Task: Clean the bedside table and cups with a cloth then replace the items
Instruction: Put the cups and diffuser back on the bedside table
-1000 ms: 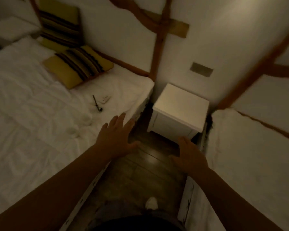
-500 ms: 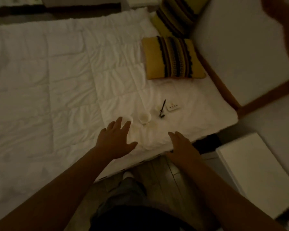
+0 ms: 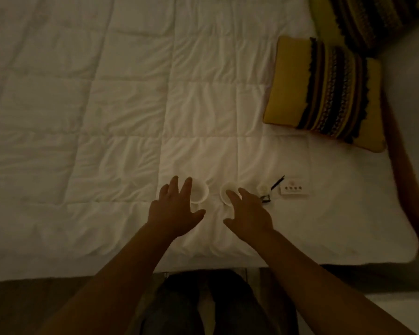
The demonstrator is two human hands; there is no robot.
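Two small cups stand on the bed, probably light, rigid and breakable. Left hand and right hand hover over them, fingers apart (holding nothing); grip each round its wall.

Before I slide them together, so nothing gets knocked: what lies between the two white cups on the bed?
In the head view, only bare wrinkled duvet lies between the left cup and the right cup.
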